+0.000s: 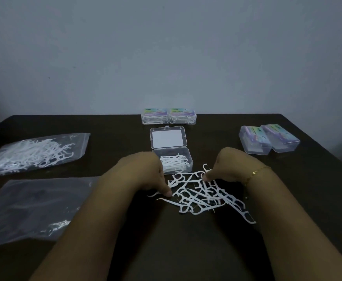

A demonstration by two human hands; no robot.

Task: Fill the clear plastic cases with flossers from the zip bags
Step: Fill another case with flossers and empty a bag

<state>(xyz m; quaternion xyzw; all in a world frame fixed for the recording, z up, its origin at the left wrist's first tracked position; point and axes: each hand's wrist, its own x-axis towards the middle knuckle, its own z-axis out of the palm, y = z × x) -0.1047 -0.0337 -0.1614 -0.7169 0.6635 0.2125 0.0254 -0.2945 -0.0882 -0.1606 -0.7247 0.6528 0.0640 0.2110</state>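
Observation:
A loose pile of white flossers (202, 195) lies on the dark table in front of me. Just behind it stands an open clear plastic case (173, 159) holding several flossers, its lid (168, 137) laid back flat. My left hand (145, 171) reaches into the pile's left edge, fingers bent down onto the flossers there. My right hand (227, 165) is at the pile's upper right, its fingertips pinching a flosser (206, 169). A zip bag full of flossers (34, 154) lies at the far left, and an emptied zip bag (34, 207) in front of it.
Two closed cases filled with flossers (169, 116) stand side by side at the table's back edge. Two more closed labelled cases (267, 141) lie at the right. The dark table (186, 250) ends against a plain grey wall.

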